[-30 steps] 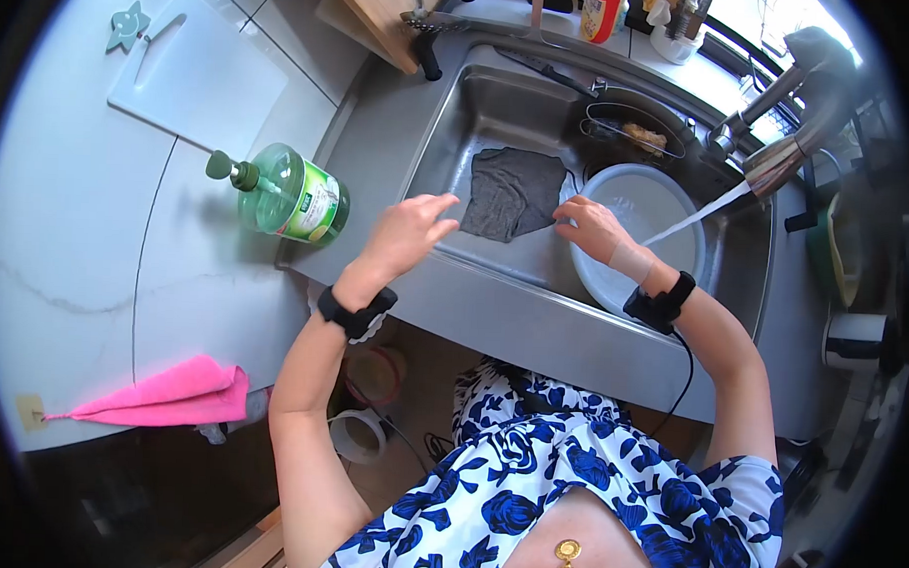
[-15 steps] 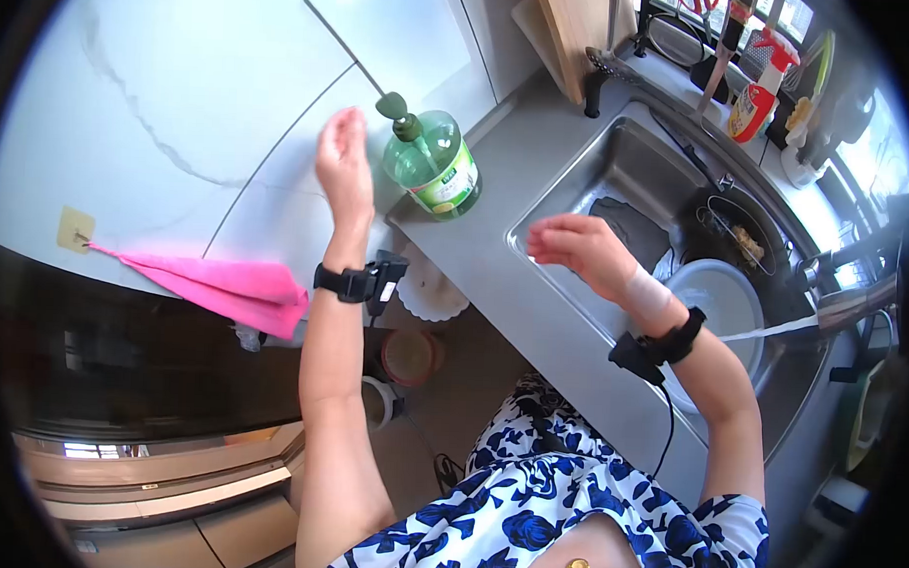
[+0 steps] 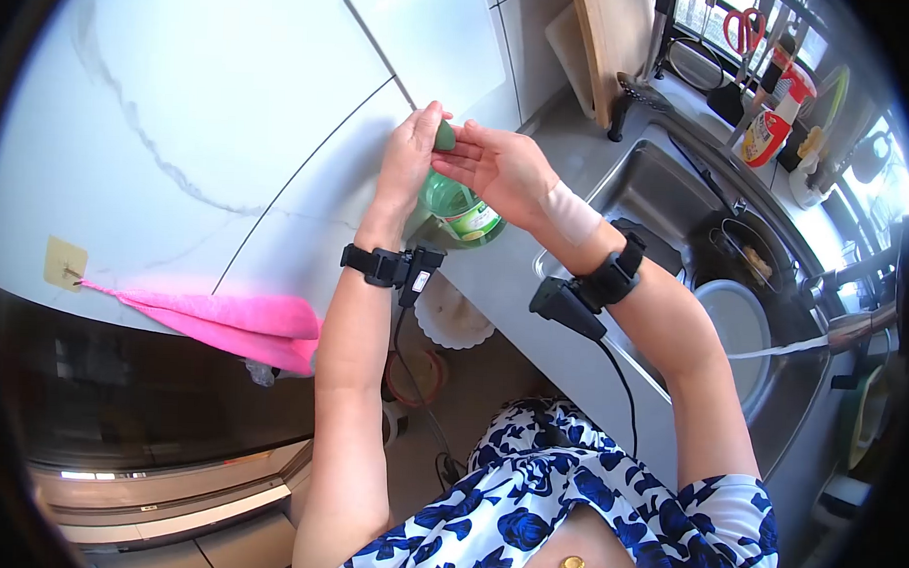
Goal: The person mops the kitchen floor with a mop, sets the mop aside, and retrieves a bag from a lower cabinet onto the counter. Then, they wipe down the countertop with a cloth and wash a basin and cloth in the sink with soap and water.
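Observation:
A clear green pump bottle with a green label stands on the counter beside the sink. My left hand is at its dark green pump head, with the fingers curled near the top; its grip is partly hidden. My right hand is held palm up beside the pump head, fingers stretched out, in front of the bottle's upper part. In the sink lie a dark cloth, partly hidden by the rim, and a pale round basin. Water streams from the faucet toward the basin.
A pink cloth hangs from a wall hook at the left. Wooden boards stand behind the counter. A red and white spray bottle and utensils line the window ledge. A wire basket sits at the sink's far side.
The view has swung left. Both my hands have moved from above the sink to the pump bottle, the left to its pump head and the right beside it, palm now up.

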`<control>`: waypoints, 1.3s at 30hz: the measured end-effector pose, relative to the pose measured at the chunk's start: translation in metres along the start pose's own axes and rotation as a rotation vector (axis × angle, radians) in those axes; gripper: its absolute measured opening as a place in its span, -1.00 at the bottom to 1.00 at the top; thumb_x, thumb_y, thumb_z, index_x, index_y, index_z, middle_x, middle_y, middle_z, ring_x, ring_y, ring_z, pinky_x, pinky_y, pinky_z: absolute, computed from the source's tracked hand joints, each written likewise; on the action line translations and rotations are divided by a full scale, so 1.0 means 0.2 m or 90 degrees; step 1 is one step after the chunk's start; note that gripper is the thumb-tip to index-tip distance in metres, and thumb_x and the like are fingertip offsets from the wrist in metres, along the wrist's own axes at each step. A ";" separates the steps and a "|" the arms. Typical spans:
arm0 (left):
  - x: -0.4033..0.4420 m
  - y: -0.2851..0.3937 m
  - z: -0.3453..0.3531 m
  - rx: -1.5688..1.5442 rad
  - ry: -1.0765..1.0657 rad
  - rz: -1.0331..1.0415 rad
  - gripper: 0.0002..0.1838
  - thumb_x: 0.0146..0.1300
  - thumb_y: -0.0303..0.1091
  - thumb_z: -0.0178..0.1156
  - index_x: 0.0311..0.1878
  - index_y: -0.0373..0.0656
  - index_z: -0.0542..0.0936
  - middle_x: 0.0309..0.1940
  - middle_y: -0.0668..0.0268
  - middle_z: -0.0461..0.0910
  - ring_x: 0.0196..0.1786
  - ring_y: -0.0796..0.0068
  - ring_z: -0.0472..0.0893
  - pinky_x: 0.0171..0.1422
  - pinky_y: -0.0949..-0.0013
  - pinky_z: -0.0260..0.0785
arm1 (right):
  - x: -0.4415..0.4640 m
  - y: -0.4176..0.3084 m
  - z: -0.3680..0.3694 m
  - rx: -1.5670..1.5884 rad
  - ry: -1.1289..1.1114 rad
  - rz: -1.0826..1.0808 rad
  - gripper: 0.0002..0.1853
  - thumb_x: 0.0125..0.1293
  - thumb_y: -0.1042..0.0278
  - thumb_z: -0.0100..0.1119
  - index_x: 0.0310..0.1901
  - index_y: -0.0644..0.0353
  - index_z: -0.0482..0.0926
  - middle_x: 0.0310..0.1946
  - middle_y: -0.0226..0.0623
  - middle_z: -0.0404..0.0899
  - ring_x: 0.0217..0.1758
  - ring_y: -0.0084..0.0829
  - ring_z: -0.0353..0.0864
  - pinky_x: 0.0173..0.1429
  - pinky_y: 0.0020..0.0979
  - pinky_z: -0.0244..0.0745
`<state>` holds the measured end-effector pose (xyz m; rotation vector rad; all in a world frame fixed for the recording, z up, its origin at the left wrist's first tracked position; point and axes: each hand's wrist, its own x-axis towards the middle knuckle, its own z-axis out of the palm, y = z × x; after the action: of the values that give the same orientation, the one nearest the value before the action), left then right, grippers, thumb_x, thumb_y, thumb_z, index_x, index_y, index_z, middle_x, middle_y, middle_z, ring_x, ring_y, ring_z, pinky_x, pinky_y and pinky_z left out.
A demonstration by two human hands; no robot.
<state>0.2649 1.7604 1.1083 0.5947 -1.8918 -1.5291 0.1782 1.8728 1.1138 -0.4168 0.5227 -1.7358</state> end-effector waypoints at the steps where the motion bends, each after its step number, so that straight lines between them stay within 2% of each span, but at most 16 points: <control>1: 0.00 0.01 0.00 0.006 0.002 0.009 -0.56 0.27 0.00 -0.06 -0.21 -0.26 0.49 -0.43 0.30 0.53 -0.34 0.57 0.47 -0.18 0.47 0.32 | 0.00 0.00 -0.01 0.002 -0.004 0.000 -0.66 0.35 0.35 -0.23 0.00 0.50 0.27 -0.07 -0.06 0.39 0.02 -0.26 0.40 0.22 -0.29 0.31; 7: 0.00 -0.01 0.00 0.073 -0.021 -0.004 -0.56 0.28 -0.02 -0.08 -0.22 -0.29 0.47 -0.34 0.28 0.51 -0.25 0.55 0.45 -0.09 0.49 0.29 | -0.01 -0.01 -0.01 -0.005 -0.003 0.007 -0.68 0.34 0.41 -0.23 -0.01 0.52 0.28 -0.06 -0.08 0.38 0.03 -0.29 0.41 0.23 -0.30 0.31; 10: 0.01 -0.03 0.01 0.041 -0.002 0.000 -0.55 0.27 -0.05 -0.06 -0.19 -0.34 0.49 -0.37 0.23 0.57 -0.29 0.51 0.52 -0.15 0.46 0.35 | -0.02 -0.01 0.00 -0.009 0.010 0.010 -0.69 0.33 0.43 -0.18 -0.03 0.52 0.31 -0.07 -0.09 0.40 0.00 -0.31 0.44 0.21 -0.32 0.34; 13: 0.03 -0.07 0.00 0.074 0.002 0.027 -0.55 0.27 -0.06 -0.06 -0.16 -0.35 0.49 -0.35 0.21 0.58 -0.26 0.48 0.54 -0.15 0.45 0.36 | 0.02 0.01 -0.06 -0.044 -0.011 -0.006 -0.72 0.29 0.48 -0.10 -0.05 0.53 0.35 -0.09 -0.10 0.42 -0.03 -0.31 0.47 0.16 -0.36 0.39; 15: 0.00 0.01 0.01 0.128 -0.016 0.021 -0.54 0.27 -0.06 -0.06 -0.14 -0.36 0.48 -0.32 0.21 0.57 -0.26 0.47 0.54 -0.14 0.44 0.37 | -0.01 0.01 -0.05 -0.064 0.060 -0.027 -0.74 0.20 0.59 0.01 -0.09 0.55 0.38 -0.12 -0.08 0.44 -0.08 -0.32 0.51 0.07 -0.41 0.47; 18: 0.00 0.01 0.01 0.159 -0.002 0.027 -0.50 0.29 -0.02 -0.08 -0.03 -0.34 0.43 -0.20 0.21 0.51 -0.15 0.48 0.46 -0.01 0.43 0.30 | -0.09 -0.06 -0.15 -0.185 0.059 -0.028 -0.76 0.15 0.59 0.09 -0.15 0.51 0.43 -0.26 -0.08 0.51 -0.21 -0.32 0.57 -0.04 -0.44 0.53; 19: -0.04 0.06 0.01 0.135 0.008 -0.007 -0.50 0.30 -0.03 -0.06 0.03 -0.34 0.40 -0.16 0.22 0.49 -0.14 0.48 0.44 0.00 0.44 0.28 | -0.15 -0.11 -0.24 -0.219 0.094 -0.053 -0.78 0.13 0.59 0.10 -0.16 0.48 0.45 -0.31 -0.07 0.53 -0.23 -0.32 0.58 -0.06 -0.46 0.53; 20: -0.06 0.03 0.02 0.158 0.107 0.076 -0.51 0.30 -0.09 -0.03 0.07 -0.34 0.37 -0.13 0.22 0.48 -0.10 0.49 0.43 0.01 0.45 0.27 | -0.20 -0.16 -0.39 -0.273 0.129 -0.094 -0.78 0.14 0.58 0.10 -0.17 0.49 0.45 -0.29 -0.07 0.52 -0.23 -0.33 0.58 -0.06 -0.47 0.53; 21: -0.13 0.10 0.04 0.218 0.171 0.080 -0.58 0.30 -0.21 -0.01 0.09 -0.34 0.35 -0.04 0.18 0.44 0.01 0.44 0.41 0.07 0.42 0.26 | -0.27 -0.24 -0.56 -0.347 0.214 -0.089 -0.78 0.14 0.61 0.06 -0.16 0.49 0.46 -0.29 -0.06 0.53 -0.23 -0.33 0.58 -0.07 -0.45 0.53; 23: -0.28 0.14 0.08 0.249 0.240 0.216 -0.63 0.30 -0.31 -0.03 0.10 -0.33 0.35 0.04 0.15 0.40 0.08 0.38 0.40 0.14 0.37 0.24 | -0.43 -0.31 -1.07 -0.465 0.392 -0.137 -0.76 0.09 0.67 -0.03 -0.16 0.44 0.47 -0.29 -0.10 0.53 -0.24 -0.32 0.58 -0.10 -0.44 0.53; 25: -0.42 0.15 0.13 0.218 0.190 0.184 -0.66 0.29 -0.39 -0.03 0.09 -0.33 0.35 0.08 0.14 0.37 0.10 0.37 0.40 0.16 0.37 0.24 | -0.64 -0.30 -1.61 -0.533 0.551 -0.053 -0.75 0.07 0.66 -0.04 -0.19 0.30 0.50 -0.32 -0.24 0.53 -0.23 -0.36 0.57 -0.08 -0.39 0.50; 29: -0.53 0.06 0.28 0.115 0.040 0.083 -0.71 0.23 -0.49 0.02 0.02 -0.33 0.40 0.05 0.14 0.40 0.08 0.38 0.43 0.14 0.38 0.26 | -0.80 -0.13 -2.01 -1.290 0.412 0.290 -0.77 0.08 0.32 -0.01 -0.24 0.15 0.55 -0.22 -0.20 0.56 -0.12 -0.19 0.55 -0.06 -0.38 0.48; 32: -0.54 -0.02 0.38 0.181 -0.085 0.056 -0.77 0.19 -0.53 0.05 -0.07 -0.32 0.46 -0.03 0.16 0.47 0.03 0.39 0.47 0.11 0.39 0.30 | -0.73 0.01 -2.15 -1.333 0.343 0.419 -0.58 0.03 0.32 0.13 -0.01 0.12 0.41 0.04 -0.16 0.38 0.15 -0.12 0.34 0.08 -0.24 0.39; 35: -0.54 -0.06 0.48 0.141 -0.118 -0.021 -0.79 0.18 -0.51 0.07 -0.11 -0.32 0.48 -0.12 0.18 0.53 -0.05 0.40 0.52 0.07 0.39 0.32 | -0.72 0.08 -1.93 -1.196 0.650 0.321 -0.33 -0.07 0.35 0.27 0.13 0.11 0.23 0.21 -0.17 0.14 0.31 -0.05 0.07 0.12 -0.02 0.30; 38: -0.54 -0.07 0.55 0.057 -0.157 -0.132 -0.76 0.25 -0.48 0.00 -0.05 -0.35 0.46 -0.12 0.21 0.51 -0.02 0.51 0.47 0.13 0.46 0.25 | -0.72 0.12 -1.96 -1.150 0.680 0.405 -0.23 -0.13 0.36 0.34 0.16 0.08 0.16 0.28 -0.22 -0.02 0.34 -0.04 -0.04 0.06 0.13 0.29; 39: -0.52 -0.07 0.58 0.029 -0.160 -0.149 -0.77 0.25 -0.47 0.00 -0.05 -0.34 0.45 -0.12 0.21 0.51 -0.03 0.50 0.48 0.13 0.45 0.26 | -0.71 0.15 -2.01 -1.119 0.668 0.415 -0.32 -0.11 0.31 0.33 0.10 0.11 0.24 0.19 -0.17 0.10 0.25 -0.04 0.08 0.05 0.06 0.31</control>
<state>0.2550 1.9082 1.0598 0.6920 -2.1102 -1.7835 0.0166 2.0543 0.7617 -0.3637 2.5758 -0.3039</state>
